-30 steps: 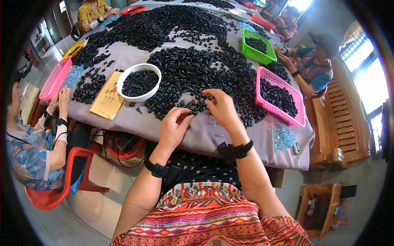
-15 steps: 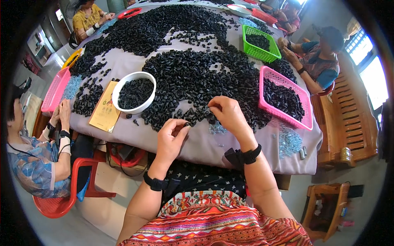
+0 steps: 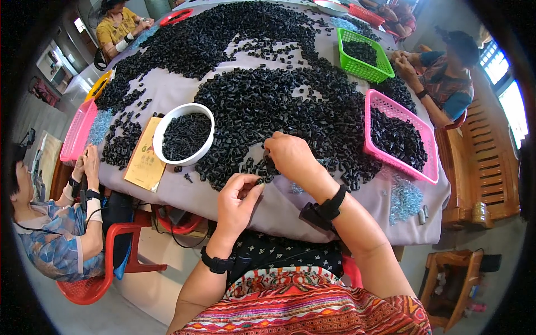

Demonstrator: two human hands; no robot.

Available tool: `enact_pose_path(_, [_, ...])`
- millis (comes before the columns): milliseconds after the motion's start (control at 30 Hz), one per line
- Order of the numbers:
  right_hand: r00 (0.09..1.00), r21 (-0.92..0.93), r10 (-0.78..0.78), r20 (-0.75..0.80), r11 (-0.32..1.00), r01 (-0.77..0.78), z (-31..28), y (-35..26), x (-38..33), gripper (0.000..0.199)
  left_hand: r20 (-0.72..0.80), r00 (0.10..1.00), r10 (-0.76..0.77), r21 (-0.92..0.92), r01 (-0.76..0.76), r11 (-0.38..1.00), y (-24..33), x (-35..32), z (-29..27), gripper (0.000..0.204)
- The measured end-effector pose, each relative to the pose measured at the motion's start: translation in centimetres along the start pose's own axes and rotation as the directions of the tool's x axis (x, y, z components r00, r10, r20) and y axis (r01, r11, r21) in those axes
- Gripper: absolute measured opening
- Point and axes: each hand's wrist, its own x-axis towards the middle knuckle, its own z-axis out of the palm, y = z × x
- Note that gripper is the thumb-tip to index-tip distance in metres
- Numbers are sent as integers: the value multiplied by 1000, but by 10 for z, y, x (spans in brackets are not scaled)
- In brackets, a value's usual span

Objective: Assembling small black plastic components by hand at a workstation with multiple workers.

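Observation:
My left hand [image 3: 239,202] is closed, with a small black plastic piece [image 3: 260,181] pinched between its thumb and fingers, just above the near edge of the heap. My right hand [image 3: 295,159] is bent palm-down over the heap of small black plastic pieces [image 3: 245,103]. Its fingers curl inward among dark pieces, and what they grip is hidden under the hand. A white round bowl [image 3: 158,139] of thin black parts stands left of both hands. A small patch of clear bluish bits [image 3: 296,188] lies partly covered beneath my right wrist.
A pink basket [image 3: 369,125] and a green basket [image 3: 385,73] with black pieces stand on the right. Clear bits [image 3: 406,202] lie near the pink one. A yellow booklet [image 3: 146,159] lies beside the bowl. Co-workers sit around the cloth-covered table [image 3: 223,181].
My right hand has moved left, its fingers curling down into the black pieces. The left hand still pinches its small piece, turned slightly. The whole view has shifted a little.

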Motion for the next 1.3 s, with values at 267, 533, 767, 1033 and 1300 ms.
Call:
enact_pose_path(267, [987,326,58,-148,945,-7,-17,-4,-10,8,3,1000,31,38,-31,999,2,1,1,12])
enact_pose_path(533, [983,724,166,73,670,-167,-41,-30,-34,14,-8,997,-80,-112,79,991,2,1,3,15])
enact_pose_path(767, [996,636,48,-74,772,10,-20,-40,-47,15,1,999,-38,-47,38,998,0,2,0,15])
enact_pose_path(1033, [971,751,236,27,637,-175,-14,-53,-50,13,83,996,22,-12,-21,1000,-6,0,-5,13])
enact_pose_path(1300, [973,750,228,-27,648,-131,-8,-56,-62,13,108,994,19,5,-19,1000,-5,1,-5,15])
